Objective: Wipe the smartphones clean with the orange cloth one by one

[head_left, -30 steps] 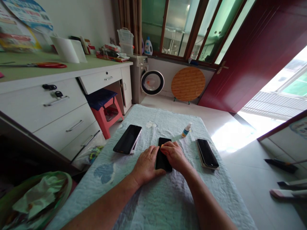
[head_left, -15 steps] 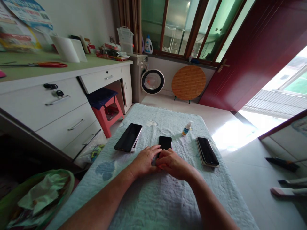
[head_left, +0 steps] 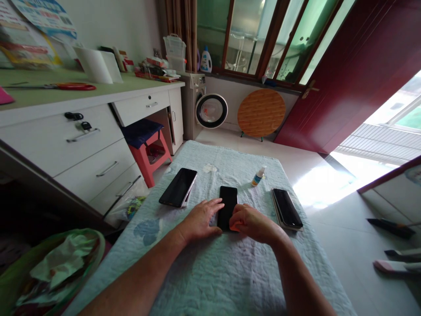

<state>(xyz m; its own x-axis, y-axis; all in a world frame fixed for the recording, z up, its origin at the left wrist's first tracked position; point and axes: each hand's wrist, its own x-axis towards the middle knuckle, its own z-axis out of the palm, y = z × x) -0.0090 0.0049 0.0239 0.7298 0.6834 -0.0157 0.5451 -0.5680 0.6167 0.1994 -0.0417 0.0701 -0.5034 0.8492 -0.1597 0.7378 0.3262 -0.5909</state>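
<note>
A black smartphone [head_left: 226, 210] lies flat, screen up, on the quilted cloth before me. My left hand [head_left: 203, 218] rests along its left edge, fingers stretched out and touching the screen's side, thumb near the bottom corner. Bunched in the closed fingers of my right hand [head_left: 251, 223] is a small orange cloth [head_left: 235, 226], pressed on the lower right of the screen. That hand hides part of the phone and most of the cloth. Beyond the phone, to the right, stands a small spray bottle [head_left: 258, 176] with a white top.
A large dark tablet [head_left: 179, 188] lies tilted on something at left; another phone [head_left: 287, 208] rests on a pale case or box at right. A pale blue quilt [head_left: 197, 272] covers the table. A red stool [head_left: 153, 156] and a waste bin [head_left: 98, 250] are at left.
My right hand has slid with the orange cloth to the right, away from my left hand, uncovering more of the screen. My left hand stays at the phone's left edge.
</note>
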